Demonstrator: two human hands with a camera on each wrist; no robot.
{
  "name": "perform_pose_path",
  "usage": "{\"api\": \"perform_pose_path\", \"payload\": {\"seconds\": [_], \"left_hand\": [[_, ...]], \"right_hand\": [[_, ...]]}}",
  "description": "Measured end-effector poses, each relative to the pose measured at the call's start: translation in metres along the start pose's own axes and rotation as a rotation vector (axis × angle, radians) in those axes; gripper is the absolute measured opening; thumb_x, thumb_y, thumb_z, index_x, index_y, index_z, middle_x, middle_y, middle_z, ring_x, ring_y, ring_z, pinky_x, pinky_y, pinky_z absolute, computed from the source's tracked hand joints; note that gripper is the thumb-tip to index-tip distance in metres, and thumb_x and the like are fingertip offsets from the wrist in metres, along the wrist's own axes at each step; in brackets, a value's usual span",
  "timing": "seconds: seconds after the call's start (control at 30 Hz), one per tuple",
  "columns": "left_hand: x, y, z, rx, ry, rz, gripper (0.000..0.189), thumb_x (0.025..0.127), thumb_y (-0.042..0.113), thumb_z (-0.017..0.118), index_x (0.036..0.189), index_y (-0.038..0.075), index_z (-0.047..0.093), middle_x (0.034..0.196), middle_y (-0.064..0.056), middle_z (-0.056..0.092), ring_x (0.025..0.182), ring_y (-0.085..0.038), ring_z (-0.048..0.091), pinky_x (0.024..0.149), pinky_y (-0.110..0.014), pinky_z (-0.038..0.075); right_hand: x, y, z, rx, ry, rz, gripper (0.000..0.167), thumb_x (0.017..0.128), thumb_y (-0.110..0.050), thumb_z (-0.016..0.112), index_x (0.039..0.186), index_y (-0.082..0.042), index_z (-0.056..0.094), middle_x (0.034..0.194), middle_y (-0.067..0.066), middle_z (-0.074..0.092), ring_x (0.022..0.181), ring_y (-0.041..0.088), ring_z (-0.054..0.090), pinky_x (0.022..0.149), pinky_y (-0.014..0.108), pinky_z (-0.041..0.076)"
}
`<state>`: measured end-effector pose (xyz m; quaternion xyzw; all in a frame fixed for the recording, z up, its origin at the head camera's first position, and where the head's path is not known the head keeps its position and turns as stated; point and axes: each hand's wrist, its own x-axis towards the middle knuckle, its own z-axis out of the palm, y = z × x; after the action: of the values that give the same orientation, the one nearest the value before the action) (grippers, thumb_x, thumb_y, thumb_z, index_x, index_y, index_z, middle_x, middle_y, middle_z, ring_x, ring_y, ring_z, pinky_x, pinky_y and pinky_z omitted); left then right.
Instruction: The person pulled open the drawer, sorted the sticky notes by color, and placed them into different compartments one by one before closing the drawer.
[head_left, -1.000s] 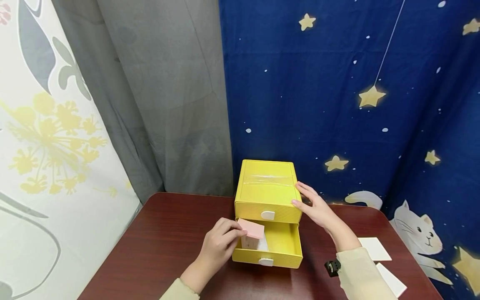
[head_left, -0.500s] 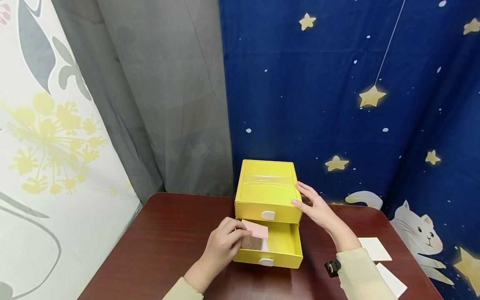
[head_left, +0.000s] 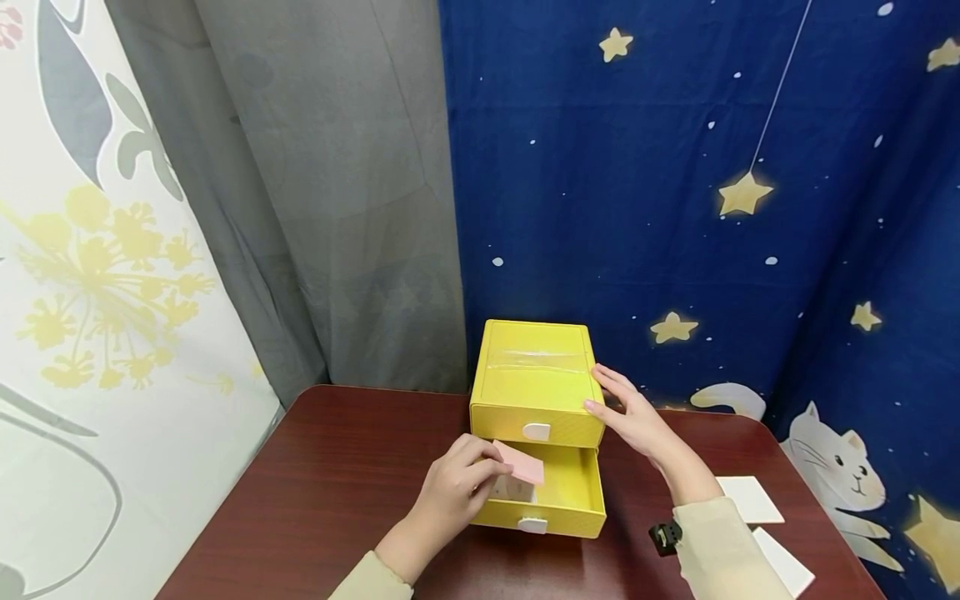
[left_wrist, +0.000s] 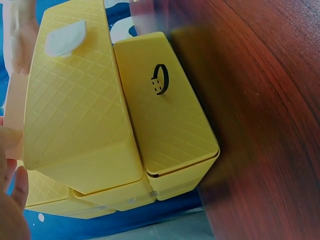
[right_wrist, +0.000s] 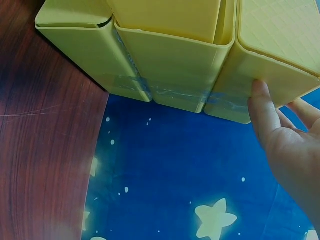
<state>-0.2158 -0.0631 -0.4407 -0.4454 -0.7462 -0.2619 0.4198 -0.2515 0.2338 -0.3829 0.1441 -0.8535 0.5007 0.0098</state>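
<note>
A yellow drawer unit (head_left: 536,367) stands on the table, one drawer (head_left: 573,479) pulled out below the top one. My left hand (head_left: 457,483) pinches a pink rectangular piece (head_left: 523,463) over the left part of that drawer. The piece has a pale face below its pink top, and my fingers hide its left end. Its edge shows as a pinkish strip (left_wrist: 17,107) in the left wrist view. My right hand (head_left: 637,421) rests its fingertips against the unit's upper right side, fingers spread. In the right wrist view, the thumb (right_wrist: 262,107) presses on the yellow side wall.
Two white cards (head_left: 750,498) (head_left: 782,560) lie on the right of the dark red table (head_left: 337,467). A black strap loop (left_wrist: 161,80) is on the lowest drawer's front. A blue star-patterned curtain (head_left: 675,167) hangs behind the unit.
My left hand has shifted slightly to the right with the pink piece, which has moved towards the drawer's middle and tilted a little more. My right hand has kept its place on the unit.
</note>
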Motion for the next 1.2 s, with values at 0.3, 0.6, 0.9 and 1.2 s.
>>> {"api": "perform_pose_path", "payload": {"seconds": [0.3, 0.6, 0.9, 1.2], "left_hand": [[0.0029, 0.0034, 0.0047, -0.008, -0.021, -0.007, 0.022, 0.075, 0.001, 0.074, 0.085, 0.020, 0.072, 0.091, 0.006, 0.059, 0.088, -0.009, 0.055, 0.074, -0.016, 0.051], [0.0017, 0.0050, 0.0073, -0.016, -0.051, -0.036, 0.021, 0.075, 0.001, 0.074, 0.083, 0.020, 0.072, 0.090, 0.007, 0.059, 0.088, -0.008, 0.056, 0.073, -0.014, 0.050], [0.0006, 0.0055, 0.0065, 0.025, -0.121, -0.082, 0.024, 0.073, -0.001, 0.074, 0.082, 0.022, 0.071, 0.090, 0.009, 0.058, 0.088, -0.005, 0.054, 0.070, -0.013, 0.049], [0.0010, 0.0064, 0.0064, 0.045, -0.185, -0.136, 0.027, 0.072, -0.004, 0.072, 0.081, 0.022, 0.072, 0.089, 0.011, 0.057, 0.088, -0.004, 0.052, 0.066, -0.013, 0.048]], "right_hand": [[0.0007, 0.0029, 0.0002, -0.014, 0.004, 0.006, 0.071, 0.093, -0.035, 0.059, 0.149, -0.007, 0.027, 0.157, 0.012, 0.015, 0.134, 0.039, 0.035, 0.106, 0.057, 0.031], [0.0014, 0.0038, 0.0015, 0.011, 0.009, 0.010, 0.071, 0.092, -0.035, 0.060, 0.149, -0.008, 0.028, 0.157, 0.010, 0.015, 0.135, 0.038, 0.034, 0.107, 0.058, 0.030], [0.0016, 0.0056, 0.0018, 0.012, 0.010, 0.005, 0.070, 0.092, -0.035, 0.060, 0.149, -0.010, 0.029, 0.157, 0.010, 0.016, 0.134, 0.038, 0.034, 0.107, 0.058, 0.031], [0.0017, 0.0057, 0.0014, 0.014, 0.011, 0.003, 0.070, 0.092, -0.035, 0.060, 0.149, -0.010, 0.029, 0.157, 0.009, 0.016, 0.134, 0.038, 0.035, 0.106, 0.058, 0.030]]}}
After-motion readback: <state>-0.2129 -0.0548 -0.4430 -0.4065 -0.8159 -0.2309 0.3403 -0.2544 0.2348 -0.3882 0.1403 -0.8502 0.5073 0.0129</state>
